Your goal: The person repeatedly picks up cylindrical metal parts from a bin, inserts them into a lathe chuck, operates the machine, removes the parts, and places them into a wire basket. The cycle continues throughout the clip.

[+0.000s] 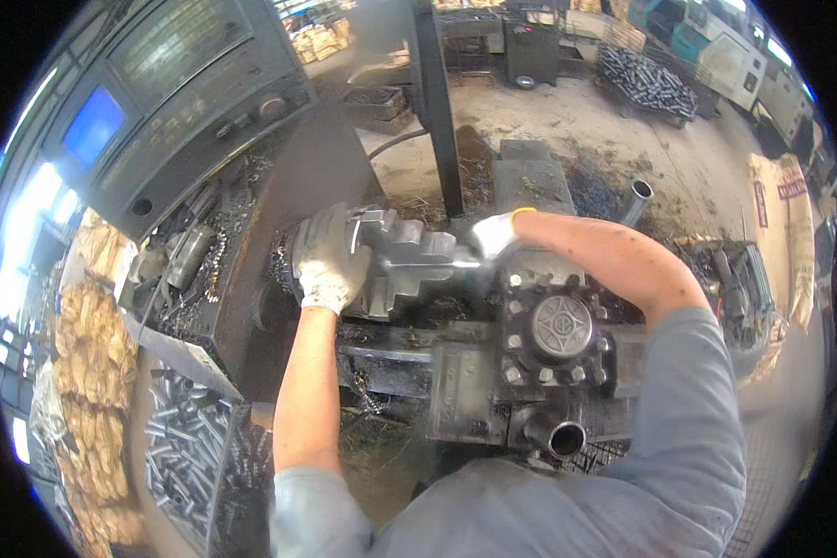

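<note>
Lathe chuck [402, 256] near mid-frame. We note the gloved left hand [332, 256] laid open over its left side; right hand [496, 234] by its right end (partly hidden, grip we cannot tell).

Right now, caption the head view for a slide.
Gloved left hand on a lathe chuck, gloved right hand beside it.

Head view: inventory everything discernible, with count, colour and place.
Stepped chuck: one, grey, centre
Bolted block: one, dark, right of chuck
Screen: one, blue, upper left
Cut tubes: many, grey, lower left
Sack-like bundles: several, tan, left
Heaped metal parts: many, grey, upper right
Large sack: one, tan, right
Open-ended pipes: at least two, grey, right half
Sleeves: two, grey, lower half
Left hand: one, grey-white glove, at chuck
Right hand: one, white glove, chuck's right side
</note>
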`<action>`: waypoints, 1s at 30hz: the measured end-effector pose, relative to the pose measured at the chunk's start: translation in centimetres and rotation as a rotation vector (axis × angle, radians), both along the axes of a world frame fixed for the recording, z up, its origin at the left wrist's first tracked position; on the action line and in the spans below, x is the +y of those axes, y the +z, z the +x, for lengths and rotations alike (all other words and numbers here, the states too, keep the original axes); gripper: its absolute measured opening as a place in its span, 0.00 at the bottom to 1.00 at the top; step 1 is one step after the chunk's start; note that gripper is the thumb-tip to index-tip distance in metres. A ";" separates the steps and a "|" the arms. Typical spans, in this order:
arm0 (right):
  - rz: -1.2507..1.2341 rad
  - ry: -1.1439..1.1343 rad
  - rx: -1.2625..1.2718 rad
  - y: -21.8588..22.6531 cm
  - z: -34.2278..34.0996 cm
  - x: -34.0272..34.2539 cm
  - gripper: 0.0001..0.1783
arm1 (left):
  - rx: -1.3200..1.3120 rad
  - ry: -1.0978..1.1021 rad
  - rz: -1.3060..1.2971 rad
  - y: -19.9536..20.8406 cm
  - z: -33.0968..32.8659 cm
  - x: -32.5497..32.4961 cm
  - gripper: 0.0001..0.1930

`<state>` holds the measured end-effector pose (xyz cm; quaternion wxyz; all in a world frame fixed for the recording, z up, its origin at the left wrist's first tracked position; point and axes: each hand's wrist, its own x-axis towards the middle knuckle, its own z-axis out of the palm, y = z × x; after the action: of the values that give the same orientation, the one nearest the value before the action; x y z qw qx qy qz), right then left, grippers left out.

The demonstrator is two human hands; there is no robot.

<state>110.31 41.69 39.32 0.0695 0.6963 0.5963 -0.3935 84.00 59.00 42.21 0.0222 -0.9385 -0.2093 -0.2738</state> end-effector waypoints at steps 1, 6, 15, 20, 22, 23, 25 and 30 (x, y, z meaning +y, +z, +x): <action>-0.255 -0.140 0.097 -0.6 1.2 0.0 0.32 | -0.035 -0.020 0.008 0.1 0.0 0.0 0.40; -0.043 -0.279 0.062 -1.4 1.7 0.2 0.34 | 0.000 -0.010 0.015 0.4 0.2 0.3 0.38; 0.306 -0.031 -0.993 9.6 -3.8 -9.1 0.17 | -0.086 -0.038 -0.050 0.2 -1.0 1.2 0.38; 0.377 -0.669 -0.635 16.8 -16.7 -12.7 0.48 | -0.060 -0.186 -0.467 1.3 -4.1 -2.6 0.42; 0.402 -0.927 -0.465 16.1 -23.4 -13.5 0.49 | -0.310 -0.748 -0.889 -0.6 -7.3 -7.8 0.43; 0.436 -0.867 -0.430 14.8 -26.0 -14.0 0.50 | -0.286 -0.773 -1.172 -2.0 -8.5 -10.6 0.41; 0.599 -0.900 -0.131 10.0 -30.2 -15.1 0.52 | -0.495 -0.829 -1.860 -5.8 -10.4 -15.8 0.38; 0.341 -1.054 0.041 -5.2 -33.5 -19.2 0.58 | -0.209 -0.164 -2.418 -15.6 -12.5 -17.1 0.28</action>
<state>76.84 22.45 34.15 -0.2623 0.8940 0.2237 -0.2863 71.46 41.95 26.59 -0.9013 -0.3376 -0.2704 0.0233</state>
